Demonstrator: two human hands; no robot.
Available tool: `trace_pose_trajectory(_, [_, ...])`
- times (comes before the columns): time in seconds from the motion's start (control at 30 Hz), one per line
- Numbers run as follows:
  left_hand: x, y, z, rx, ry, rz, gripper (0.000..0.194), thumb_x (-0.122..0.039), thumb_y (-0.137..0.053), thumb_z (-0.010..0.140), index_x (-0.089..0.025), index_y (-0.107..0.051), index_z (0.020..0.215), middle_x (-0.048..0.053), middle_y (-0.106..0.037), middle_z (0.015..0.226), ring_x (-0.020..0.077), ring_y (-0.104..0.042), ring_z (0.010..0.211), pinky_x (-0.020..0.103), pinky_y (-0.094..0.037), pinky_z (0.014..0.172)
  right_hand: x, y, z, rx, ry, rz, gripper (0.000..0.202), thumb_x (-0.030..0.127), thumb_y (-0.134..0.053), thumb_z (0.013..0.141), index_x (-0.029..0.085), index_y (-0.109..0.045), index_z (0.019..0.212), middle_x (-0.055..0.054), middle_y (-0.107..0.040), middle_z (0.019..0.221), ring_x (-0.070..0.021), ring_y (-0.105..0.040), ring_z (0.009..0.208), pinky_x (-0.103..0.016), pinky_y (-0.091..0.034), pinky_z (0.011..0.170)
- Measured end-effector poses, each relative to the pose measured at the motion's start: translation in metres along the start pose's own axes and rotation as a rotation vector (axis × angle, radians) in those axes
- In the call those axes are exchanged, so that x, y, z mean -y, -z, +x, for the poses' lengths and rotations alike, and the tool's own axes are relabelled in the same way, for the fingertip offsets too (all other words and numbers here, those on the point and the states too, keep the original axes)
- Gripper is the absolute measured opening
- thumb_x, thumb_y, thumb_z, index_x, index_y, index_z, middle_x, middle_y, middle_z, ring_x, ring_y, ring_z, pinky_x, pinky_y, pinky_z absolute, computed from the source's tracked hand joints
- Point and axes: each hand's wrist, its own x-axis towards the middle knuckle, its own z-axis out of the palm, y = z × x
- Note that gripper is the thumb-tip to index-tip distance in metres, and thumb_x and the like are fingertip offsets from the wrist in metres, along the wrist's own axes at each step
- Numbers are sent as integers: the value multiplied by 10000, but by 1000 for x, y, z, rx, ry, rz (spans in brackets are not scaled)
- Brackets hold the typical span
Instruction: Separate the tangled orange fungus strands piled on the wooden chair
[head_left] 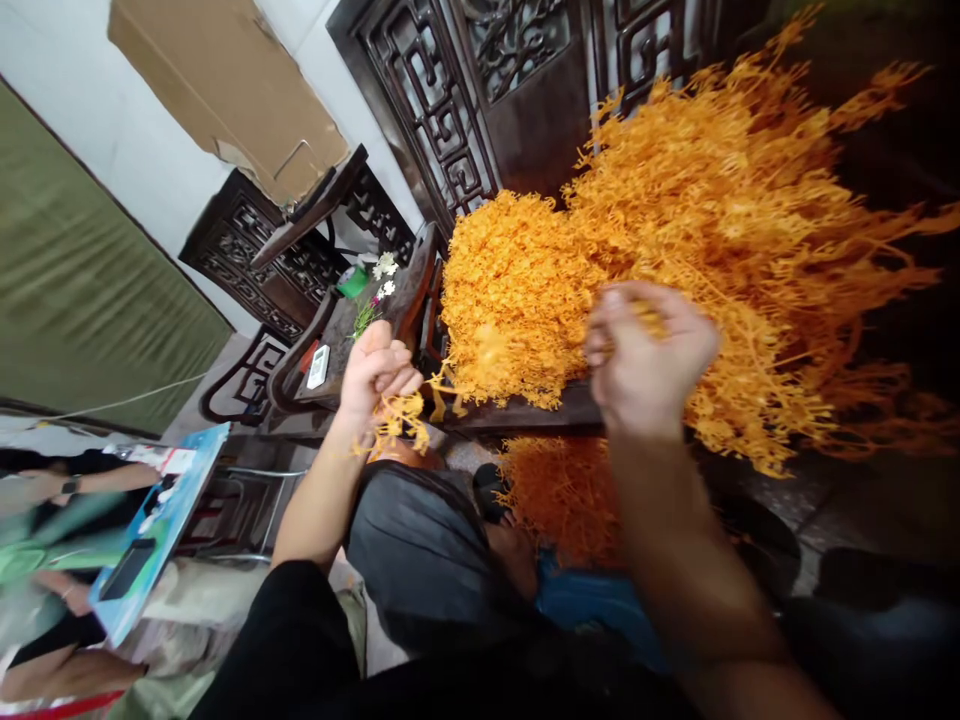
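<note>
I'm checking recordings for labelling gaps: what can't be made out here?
All in the head view:
Right hand: whether it grips anything, hidden by curled fingers and blur.
Orange sprigs: gripped ends, covered by left hand.
White device: screen too small.
Co-worker: cut off at left edge.

We see the broad heap of bright orange, finely branched sprigs (675, 200) as plastic-like, rough and frizzy, with a faint sheen; whether it is truly plastic we cannot tell. The dark brown, fretwork-carved bench back (536, 140) looks to us like wood, smooth and glossily varnished. We read the torn-edged tan sheet (232, 90) as matt cardboard and the olive-green hanging curtain (90, 260) as creased cloth. The small white rectangular device (318, 367) seems smooth plastic, the dark grey garment over the knee (427, 550) matt cloth, and the pale blue tabletop (208, 447) smooth and slightly shiny.
</note>
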Motion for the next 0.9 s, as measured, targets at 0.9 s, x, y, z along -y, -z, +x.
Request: trace_pose_trajectory(0.9, [21, -7, -8, -94, -185, 254, 432, -259, -868, 753, -212, -441, 712, -110, -372, 496, 36, -282, 392, 197, -234, 431, -8, -26, -29, 938, -62, -425, 315, 477, -738, 869, 190, -811, 976, -66, -794, 960, -221, -744, 920, -377, -577, 898])
